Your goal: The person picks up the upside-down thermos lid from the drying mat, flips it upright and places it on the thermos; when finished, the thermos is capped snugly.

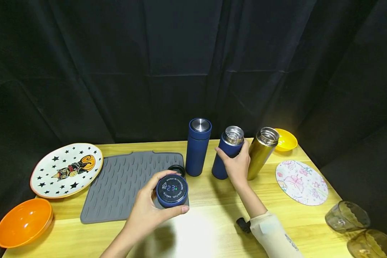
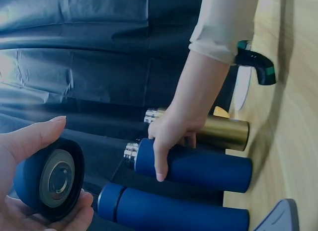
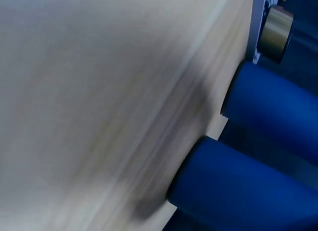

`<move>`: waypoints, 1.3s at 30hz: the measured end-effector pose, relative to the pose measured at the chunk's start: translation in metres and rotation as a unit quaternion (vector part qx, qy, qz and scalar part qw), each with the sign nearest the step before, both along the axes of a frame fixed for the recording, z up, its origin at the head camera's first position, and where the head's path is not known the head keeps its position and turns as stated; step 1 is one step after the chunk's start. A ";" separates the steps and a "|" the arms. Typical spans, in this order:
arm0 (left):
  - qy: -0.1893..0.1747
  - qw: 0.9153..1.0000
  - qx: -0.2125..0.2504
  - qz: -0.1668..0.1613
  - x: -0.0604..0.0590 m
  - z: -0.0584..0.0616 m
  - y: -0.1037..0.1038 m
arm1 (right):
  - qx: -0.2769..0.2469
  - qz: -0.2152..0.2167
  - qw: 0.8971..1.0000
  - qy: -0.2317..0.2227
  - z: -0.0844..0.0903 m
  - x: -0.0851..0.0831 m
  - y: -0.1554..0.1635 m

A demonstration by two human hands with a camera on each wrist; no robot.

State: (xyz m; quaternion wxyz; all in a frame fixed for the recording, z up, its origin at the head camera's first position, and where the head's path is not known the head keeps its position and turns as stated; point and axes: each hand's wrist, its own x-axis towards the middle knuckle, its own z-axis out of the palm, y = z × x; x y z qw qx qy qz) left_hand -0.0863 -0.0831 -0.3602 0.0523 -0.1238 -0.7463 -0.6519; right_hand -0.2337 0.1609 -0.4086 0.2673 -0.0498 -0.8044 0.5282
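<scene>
An orange bowl sits far left, near a starry plate and a grey mat. Next comes the person's left hand, thumb and fingers curled round a blue lid (its display reads 23), held up off the table. A capped blue bottle stands beyond; then an uncapped blue bottle, upright on the table, gripped near its top by the right hand. Rightward follow an open gold bottle, a yellow bowl, a floral mat and two glasses.
</scene>
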 end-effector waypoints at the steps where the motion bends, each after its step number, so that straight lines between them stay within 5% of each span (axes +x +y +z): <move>1: -0.001 1.000 0.002 0.001 -0.001 0.002 0.000 | -0.001 0.002 1.000 0.006 -0.001 0.003 0.000; 19: 0.047 0.999 0.017 -0.012 -0.010 0.027 0.006 | -0.020 0.103 0.994 -0.020 0.008 0.110 -0.042; 30: 0.044 0.997 0.026 -0.053 -0.016 0.031 0.027 | -0.009 0.105 0.994 0.007 0.000 0.126 -0.049; 39: 0.034 0.997 0.017 -0.071 -0.037 0.027 0.061 | 0.029 0.101 0.993 0.045 -0.006 0.125 -0.048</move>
